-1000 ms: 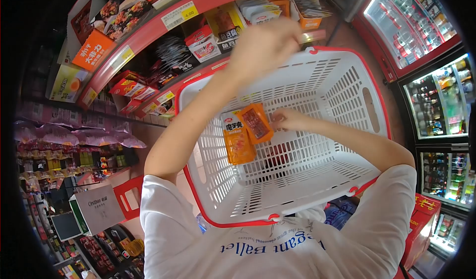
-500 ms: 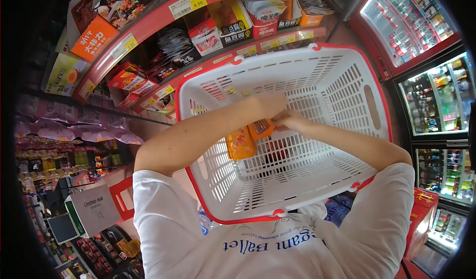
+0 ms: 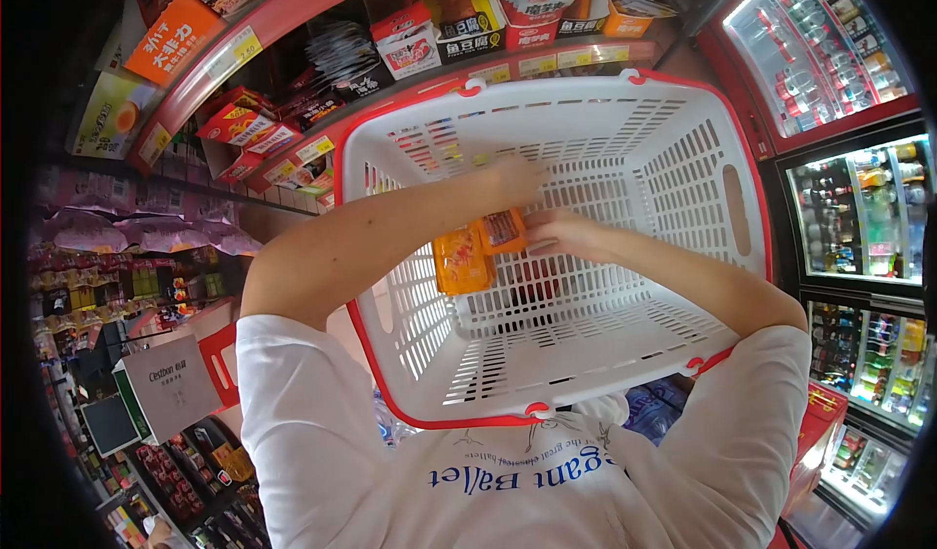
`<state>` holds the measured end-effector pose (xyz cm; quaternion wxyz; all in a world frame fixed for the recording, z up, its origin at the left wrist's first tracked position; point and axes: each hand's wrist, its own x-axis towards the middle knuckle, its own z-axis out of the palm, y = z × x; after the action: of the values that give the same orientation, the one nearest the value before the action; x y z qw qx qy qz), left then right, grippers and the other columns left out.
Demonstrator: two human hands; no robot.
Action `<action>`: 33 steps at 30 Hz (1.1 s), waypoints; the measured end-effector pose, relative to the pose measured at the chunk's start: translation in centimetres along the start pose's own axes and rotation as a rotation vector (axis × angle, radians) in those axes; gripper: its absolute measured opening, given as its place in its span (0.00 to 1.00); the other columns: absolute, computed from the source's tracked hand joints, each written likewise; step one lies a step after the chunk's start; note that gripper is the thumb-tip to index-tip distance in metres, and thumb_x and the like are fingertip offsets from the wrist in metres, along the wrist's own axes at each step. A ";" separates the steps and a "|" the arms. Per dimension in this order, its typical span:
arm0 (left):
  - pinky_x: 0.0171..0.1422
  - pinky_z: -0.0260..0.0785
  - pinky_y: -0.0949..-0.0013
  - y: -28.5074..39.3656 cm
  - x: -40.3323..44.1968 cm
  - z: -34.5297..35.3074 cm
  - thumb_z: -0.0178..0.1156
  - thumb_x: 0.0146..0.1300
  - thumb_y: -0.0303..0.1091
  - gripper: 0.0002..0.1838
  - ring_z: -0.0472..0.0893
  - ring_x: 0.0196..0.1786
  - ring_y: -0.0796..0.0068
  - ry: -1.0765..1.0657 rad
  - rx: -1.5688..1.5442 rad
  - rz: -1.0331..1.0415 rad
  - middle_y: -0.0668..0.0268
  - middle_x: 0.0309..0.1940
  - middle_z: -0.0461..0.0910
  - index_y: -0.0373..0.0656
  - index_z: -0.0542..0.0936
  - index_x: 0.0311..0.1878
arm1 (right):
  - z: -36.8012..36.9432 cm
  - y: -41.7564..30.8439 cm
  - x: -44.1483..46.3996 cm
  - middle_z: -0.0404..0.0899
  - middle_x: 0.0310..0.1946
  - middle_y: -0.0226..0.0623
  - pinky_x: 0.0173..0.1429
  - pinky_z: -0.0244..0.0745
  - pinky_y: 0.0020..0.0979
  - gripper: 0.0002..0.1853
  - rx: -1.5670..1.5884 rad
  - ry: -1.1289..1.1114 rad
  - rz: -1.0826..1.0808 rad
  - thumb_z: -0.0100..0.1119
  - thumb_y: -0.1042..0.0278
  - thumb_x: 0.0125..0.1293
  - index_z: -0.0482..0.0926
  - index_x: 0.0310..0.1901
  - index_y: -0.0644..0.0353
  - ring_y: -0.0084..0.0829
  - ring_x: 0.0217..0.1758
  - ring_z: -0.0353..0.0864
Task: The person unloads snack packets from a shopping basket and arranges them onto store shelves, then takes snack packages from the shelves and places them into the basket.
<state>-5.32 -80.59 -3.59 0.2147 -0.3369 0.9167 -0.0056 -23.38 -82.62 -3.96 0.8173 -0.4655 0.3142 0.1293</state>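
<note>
A white slatted shopping basket (image 3: 586,344) with a red rim fills the space in front of my chest. Inside its left half are two orange snack packets: a larger orange packet (image 3: 464,261) with a printed front, and a smaller orange packet (image 3: 503,230) beside it. My left hand (image 3: 517,180) reaches across above the packets, its fingers blurred and partly hidden. Coming in from the other side, my right hand (image 3: 564,232) has its closed fingertips at the right edge of the smaller packet. The left forearm covers the packets' upper ends.
Beyond the basket runs a snack shelf (image 3: 390,90) with boxed packets and price tags. Lit drink fridges (image 3: 859,207) stand along the right. At the lower left are a Cestbon carton (image 3: 171,388) and more shelves of packaged goods. Hanging pink bags (image 3: 146,227) line the left side.
The view has shifted slightly. Both hands and the orange packets appear a little further up and left, and the left hand has drawn back somewhat from the right hand.
</note>
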 end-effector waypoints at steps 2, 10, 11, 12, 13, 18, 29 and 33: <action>0.54 0.72 0.65 0.2 0.3 0.7 0.61 0.55 0.36 0.16 0.69 0.64 0.69 -0.003 0.076 -0.007 0.65 0.60 0.69 0.50 0.79 0.49 | 0.0 0.1 0.1 0.74 0.54 0.44 0.64 0.72 0.34 0.24 -0.009 0.002 -0.008 0.61 0.66 0.63 0.71 0.57 0.71 0.32 0.57 0.75; 0.38 0.76 0.62 0.4 0.6 -1.9 0.69 0.45 0.39 0.11 0.84 0.37 0.65 -0.132 -0.125 -0.042 0.64 0.30 0.84 0.46 0.86 0.31 | 0.1 0.7 0.4 0.72 0.56 0.43 0.63 0.72 0.34 0.30 0.044 -0.087 -0.024 0.62 0.63 0.62 0.65 0.63 0.69 0.32 0.60 0.74; 0.35 0.75 0.61 0.1 0.3 -2.4 0.73 0.39 0.42 0.14 0.84 0.30 0.63 -0.133 -0.159 0.047 0.64 0.23 0.84 0.44 0.86 0.28 | 0.7 0.4 0.2 0.74 0.54 0.43 0.61 0.72 0.33 0.31 -0.087 0.003 -0.020 0.65 0.63 0.60 0.66 0.62 0.69 0.31 0.58 0.75; 0.35 0.75 0.61 -0.3 0.3 -3.0 0.73 0.39 0.42 0.14 0.84 0.30 0.63 -0.133 -0.158 0.047 0.64 0.23 0.84 0.44 0.86 0.28 | 1.1 0.1 0.0 0.75 0.52 0.42 0.60 0.73 0.33 0.32 -0.218 0.093 -0.016 0.67 0.63 0.58 0.67 0.60 0.69 0.31 0.56 0.76; 0.35 0.75 0.61 -0.8 0.4 -3.6 0.75 0.34 0.45 0.19 0.84 0.30 0.62 -0.127 -0.349 0.030 0.62 0.23 0.84 0.42 0.86 0.29 | 1.2 -0.4 -0.4 0.75 0.52 0.42 0.60 0.73 0.33 0.32 -0.218 0.094 -0.018 0.67 0.63 0.58 0.67 0.60 0.69 0.31 0.56 0.76; 0.34 0.73 0.59 -1.8 -1.1 -6.9 0.76 0.33 0.51 0.26 0.83 0.28 0.60 -0.019 -0.706 -0.066 0.58 0.23 0.83 0.37 0.85 0.29 | -2.3 -4.2 -0.4 0.81 0.44 0.39 0.53 0.73 0.26 0.29 -0.647 -0.068 -0.103 0.74 0.62 0.50 0.76 0.51 0.69 0.28 0.45 0.80; 0.34 0.75 0.71 -4.0 -5.2 -17.3 0.60 0.58 0.62 0.34 0.83 0.32 0.72 0.535 -1.431 -0.654 0.59 0.28 0.80 0.32 0.78 0.42 | -3.7 -17.7 -10.5 0.81 0.37 0.34 0.49 0.72 0.25 0.26 -1.010 -0.002 -0.125 0.73 0.60 0.51 0.78 0.48 0.65 0.22 0.44 0.79; 0.40 0.76 0.74 -6.3 -4.8 -16.2 0.55 0.64 0.61 0.33 0.83 0.37 0.75 0.878 -1.554 -0.553 0.63 0.36 0.81 0.35 0.75 0.51 | -3.7 -18.2 -11.1 0.78 0.47 0.31 0.56 0.70 0.26 0.30 -0.635 0.222 -0.554 0.71 0.61 0.56 0.71 0.57 0.62 0.22 0.51 0.76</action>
<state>-4.62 -84.65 14.00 -0.4456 -0.5597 0.5495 0.4314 -24.23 -94.57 14.10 0.5986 -0.7716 0.2078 -0.0555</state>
